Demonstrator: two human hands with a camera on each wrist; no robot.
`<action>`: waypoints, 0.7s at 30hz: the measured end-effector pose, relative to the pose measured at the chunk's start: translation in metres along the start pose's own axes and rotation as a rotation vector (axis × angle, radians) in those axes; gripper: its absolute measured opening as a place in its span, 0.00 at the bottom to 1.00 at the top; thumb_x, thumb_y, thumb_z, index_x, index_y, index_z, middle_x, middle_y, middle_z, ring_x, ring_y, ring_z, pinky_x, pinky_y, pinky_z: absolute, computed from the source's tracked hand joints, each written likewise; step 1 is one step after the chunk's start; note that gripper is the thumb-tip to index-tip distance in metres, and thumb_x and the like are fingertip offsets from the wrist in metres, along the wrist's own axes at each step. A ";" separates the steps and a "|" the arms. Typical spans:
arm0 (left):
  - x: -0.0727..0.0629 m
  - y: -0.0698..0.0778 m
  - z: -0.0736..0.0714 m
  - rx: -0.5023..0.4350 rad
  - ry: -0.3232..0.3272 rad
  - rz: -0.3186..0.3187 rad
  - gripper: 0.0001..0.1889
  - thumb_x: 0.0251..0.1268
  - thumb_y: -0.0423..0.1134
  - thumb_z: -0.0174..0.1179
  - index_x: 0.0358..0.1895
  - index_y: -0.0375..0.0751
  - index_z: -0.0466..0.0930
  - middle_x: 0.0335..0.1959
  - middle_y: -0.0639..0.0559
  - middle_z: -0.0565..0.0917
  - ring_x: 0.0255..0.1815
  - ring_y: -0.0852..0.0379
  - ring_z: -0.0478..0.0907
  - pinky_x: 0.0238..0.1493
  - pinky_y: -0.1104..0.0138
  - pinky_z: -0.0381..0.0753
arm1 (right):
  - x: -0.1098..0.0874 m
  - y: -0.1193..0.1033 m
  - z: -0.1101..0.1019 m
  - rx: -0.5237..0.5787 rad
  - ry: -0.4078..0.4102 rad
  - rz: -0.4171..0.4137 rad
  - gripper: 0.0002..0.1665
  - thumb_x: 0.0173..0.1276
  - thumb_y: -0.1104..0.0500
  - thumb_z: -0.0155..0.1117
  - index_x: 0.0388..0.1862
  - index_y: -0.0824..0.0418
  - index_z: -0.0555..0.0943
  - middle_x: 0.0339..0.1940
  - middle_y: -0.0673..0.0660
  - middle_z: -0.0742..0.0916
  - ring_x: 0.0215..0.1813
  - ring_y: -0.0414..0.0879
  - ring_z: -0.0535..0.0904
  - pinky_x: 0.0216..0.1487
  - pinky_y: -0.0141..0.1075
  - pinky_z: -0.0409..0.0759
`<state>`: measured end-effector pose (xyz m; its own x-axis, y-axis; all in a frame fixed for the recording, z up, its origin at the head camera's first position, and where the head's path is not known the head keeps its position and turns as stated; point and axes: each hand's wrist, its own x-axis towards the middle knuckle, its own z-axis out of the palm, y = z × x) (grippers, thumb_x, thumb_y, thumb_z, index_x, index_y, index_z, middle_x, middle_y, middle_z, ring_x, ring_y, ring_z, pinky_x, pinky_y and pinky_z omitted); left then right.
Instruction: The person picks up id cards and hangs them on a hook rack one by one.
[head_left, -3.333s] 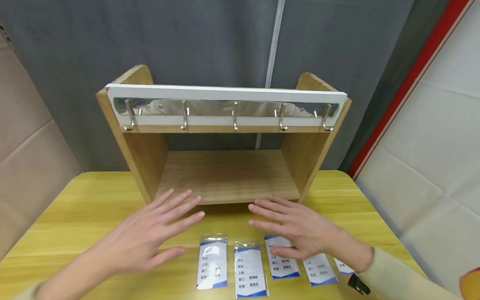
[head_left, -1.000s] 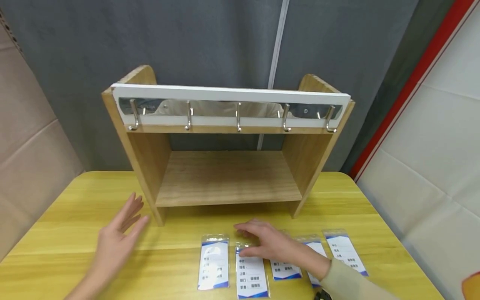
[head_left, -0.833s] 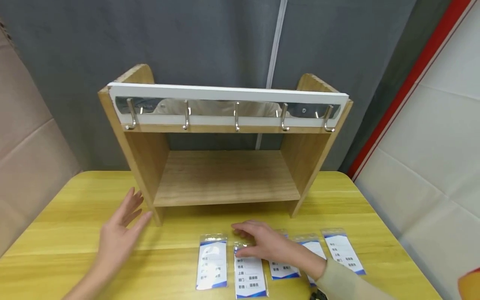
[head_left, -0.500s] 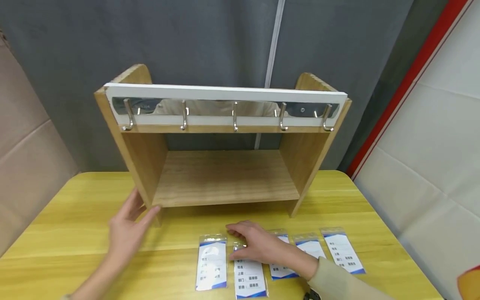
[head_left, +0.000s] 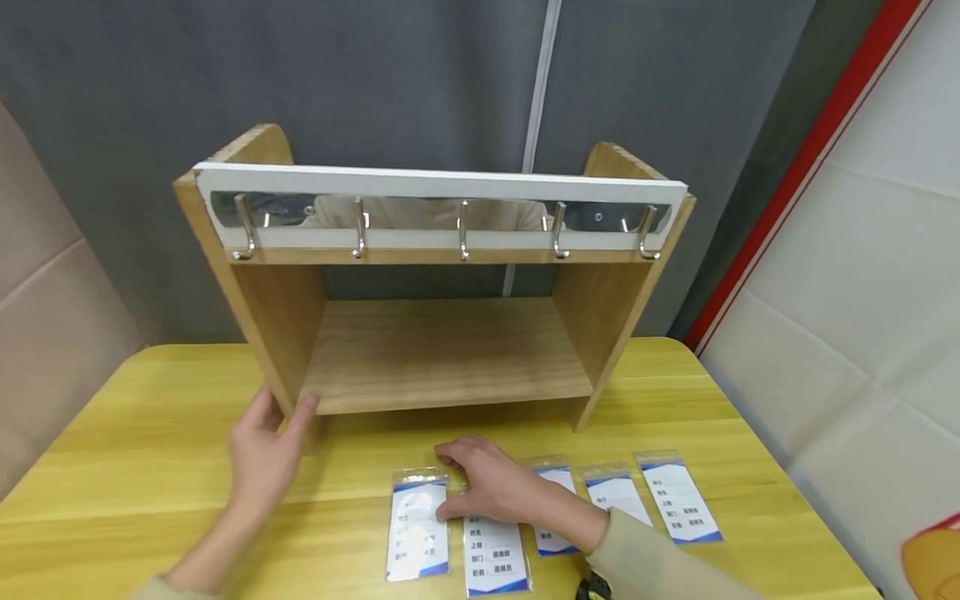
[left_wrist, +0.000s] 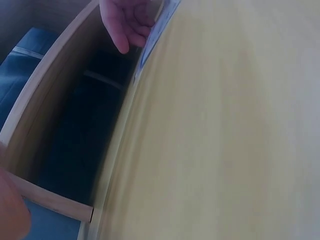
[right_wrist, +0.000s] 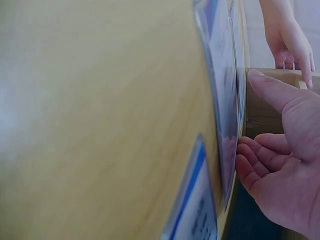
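In the head view my left hand [head_left: 262, 458] grips the lower left side panel [head_left: 277, 333] of a wooden shelf [head_left: 450, 346], thumb at the front corner and fingers on the outer side. My right hand [head_left: 487, 483] hovers low over the name badges with thumb and fingers parted. It covers the top of the second badge [head_left: 495, 562], and its thumb tip reaches the right edge of the leftmost badge [head_left: 417, 542]. In the right wrist view the right hand's fingers [right_wrist: 260, 155] bend loosely beside a badge sleeve [right_wrist: 225, 100], and nothing sits between thumb and fingers.
Three more badges, the middle one [head_left: 618, 497] among them, lie to the right on the yellow wood-grain table [head_left: 112, 467]. Across the shelf's top front runs a white hook rail [head_left: 442, 182] with several metal hooks. A grey curtain [head_left: 405, 75] hangs behind.
Both hands were spread over the table. My left hand has moved to the shelf's left side and taken hold of it; the right has lowered over the badges and drifted left.
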<state>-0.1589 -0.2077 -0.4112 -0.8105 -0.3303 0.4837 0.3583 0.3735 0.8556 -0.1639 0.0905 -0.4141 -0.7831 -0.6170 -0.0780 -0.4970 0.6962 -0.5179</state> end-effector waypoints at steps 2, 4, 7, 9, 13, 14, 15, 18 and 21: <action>0.000 -0.002 0.002 -0.008 0.015 0.000 0.24 0.72 0.29 0.64 0.69 0.41 0.77 0.63 0.37 0.81 0.63 0.56 0.79 0.58 0.75 0.79 | 0.001 -0.002 0.000 -0.018 0.000 0.000 0.49 0.59 0.39 0.80 0.73 0.57 0.74 0.64 0.48 0.82 0.69 0.46 0.73 0.71 0.41 0.75; 0.000 -0.002 0.004 -0.022 0.029 -0.004 0.22 0.73 0.29 0.62 0.68 0.38 0.77 0.62 0.35 0.81 0.60 0.63 0.80 0.57 0.76 0.80 | 0.003 -0.003 0.001 -0.031 -0.001 -0.004 0.50 0.57 0.38 0.81 0.73 0.58 0.74 0.64 0.49 0.82 0.69 0.47 0.73 0.70 0.41 0.76; -0.001 -0.002 0.006 -0.049 0.048 -0.012 0.20 0.74 0.28 0.60 0.67 0.35 0.78 0.60 0.32 0.81 0.54 0.72 0.80 0.53 0.79 0.81 | 0.004 -0.004 0.002 -0.044 -0.003 -0.015 0.51 0.55 0.38 0.82 0.72 0.59 0.74 0.62 0.50 0.82 0.66 0.46 0.75 0.69 0.40 0.77; -0.002 0.000 0.007 -0.067 0.061 -0.019 0.19 0.74 0.28 0.60 0.66 0.33 0.79 0.59 0.32 0.82 0.50 0.75 0.80 0.51 0.80 0.81 | 0.005 -0.006 0.002 -0.053 -0.007 -0.019 0.51 0.54 0.39 0.83 0.72 0.60 0.75 0.60 0.50 0.82 0.65 0.45 0.75 0.67 0.38 0.78; -0.002 0.001 0.008 -0.103 0.071 -0.047 0.18 0.75 0.27 0.59 0.65 0.31 0.79 0.59 0.31 0.82 0.49 0.75 0.81 0.51 0.79 0.82 | 0.007 -0.008 0.002 -0.066 -0.011 -0.034 0.50 0.53 0.42 0.84 0.71 0.61 0.75 0.56 0.48 0.83 0.61 0.43 0.76 0.64 0.35 0.80; -0.002 0.000 0.009 -0.111 0.071 -0.059 0.18 0.75 0.27 0.59 0.65 0.31 0.79 0.59 0.32 0.82 0.49 0.75 0.81 0.51 0.79 0.82 | 0.007 -0.009 0.002 -0.072 -0.012 -0.034 0.50 0.53 0.43 0.85 0.70 0.61 0.76 0.56 0.48 0.83 0.60 0.43 0.77 0.64 0.35 0.80; -0.002 0.000 0.009 -0.114 0.069 -0.070 0.19 0.75 0.28 0.59 0.66 0.32 0.79 0.60 0.32 0.81 0.49 0.75 0.81 0.51 0.79 0.81 | 0.008 -0.009 0.002 -0.075 -0.012 -0.036 0.49 0.53 0.43 0.85 0.70 0.61 0.76 0.55 0.49 0.83 0.60 0.42 0.77 0.63 0.34 0.80; -0.003 0.000 0.008 -0.132 0.063 -0.092 0.20 0.75 0.28 0.59 0.67 0.34 0.78 0.62 0.32 0.80 0.50 0.75 0.80 0.52 0.79 0.81 | 0.010 -0.012 0.002 -0.087 -0.015 -0.038 0.48 0.52 0.45 0.86 0.69 0.62 0.77 0.55 0.50 0.84 0.59 0.43 0.78 0.63 0.33 0.80; -0.003 0.001 0.008 -0.143 0.055 -0.103 0.21 0.74 0.28 0.59 0.68 0.35 0.77 0.62 0.31 0.79 0.50 0.76 0.80 0.52 0.80 0.80 | 0.011 -0.014 0.001 -0.100 -0.020 -0.031 0.48 0.52 0.46 0.86 0.68 0.62 0.78 0.56 0.52 0.84 0.60 0.44 0.78 0.63 0.33 0.80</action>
<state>-0.1600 -0.1998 -0.4133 -0.8211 -0.4089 0.3981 0.3401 0.2095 0.9167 -0.1650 0.0741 -0.4087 -0.7597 -0.6453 -0.0804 -0.5565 0.7091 -0.4329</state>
